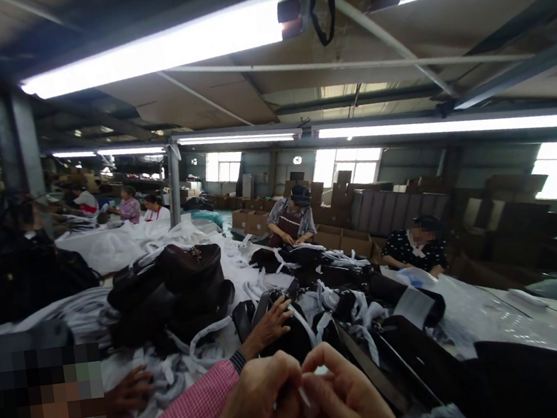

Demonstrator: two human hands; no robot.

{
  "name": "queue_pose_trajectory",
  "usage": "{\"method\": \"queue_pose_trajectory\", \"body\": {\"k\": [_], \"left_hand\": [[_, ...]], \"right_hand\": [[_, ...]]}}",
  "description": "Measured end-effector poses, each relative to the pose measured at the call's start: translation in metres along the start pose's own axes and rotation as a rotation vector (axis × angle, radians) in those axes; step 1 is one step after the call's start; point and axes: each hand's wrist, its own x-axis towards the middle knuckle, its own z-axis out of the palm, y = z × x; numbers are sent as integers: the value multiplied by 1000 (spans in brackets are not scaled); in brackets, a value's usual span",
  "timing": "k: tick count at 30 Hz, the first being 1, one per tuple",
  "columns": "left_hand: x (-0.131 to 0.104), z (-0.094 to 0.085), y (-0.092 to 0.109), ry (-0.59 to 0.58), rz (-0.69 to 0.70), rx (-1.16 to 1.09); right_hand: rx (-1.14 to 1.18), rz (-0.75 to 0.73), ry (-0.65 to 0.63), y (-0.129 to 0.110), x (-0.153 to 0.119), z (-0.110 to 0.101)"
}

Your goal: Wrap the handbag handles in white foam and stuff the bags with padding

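Left hand (pixel 256 409) and right hand (pixel 347 396): raised close together at bottom edge, fingertips pinching a thin white strip (pixel 303 394). Beyond: co-worker's pink checked sleeve (pixel 191 417), that hand (pixel 270 327) on a dark bag (pixel 293 338). Long table (pixel 472 321): heaped brown leather handbags (pixel 186 280), white paper strips (pixel 194 353). Fluorescent ceiling tubes (pixel 159 48) overhead.

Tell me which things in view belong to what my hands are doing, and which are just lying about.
In hand:
left hand and right hand, pinching a small white strip between the fingertips.

Lying about:
dark bags heaped on the table
loose white strips
cardboard boxes
co-worker's hand in a pink checked sleeve
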Motion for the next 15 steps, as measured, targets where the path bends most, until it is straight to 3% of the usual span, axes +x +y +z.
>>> {"method": "queue_pose_trajectory", "body": {"k": [2,5,7,10,12,15], "left_hand": [[3,0,1,-19,-5,-16],[7,0,2,-38,-13,-63],[10,0,3,-65,-37,-124],[13,1,5,-118,-96,-176],[13,0,8,-127,-167,-192],[9,-4,14,-178,-332,-183]], "right_hand": [[-285,-105,-21,-14,2,-12],[-650,-380,-46,-31,5,-24],[-748,-516,-32,-37,6,-26],[-720,-639,123,-40,7,-24],[-654,-637,203,-42,7,-22],[-441,-360,122,-48,11,-24]]}}
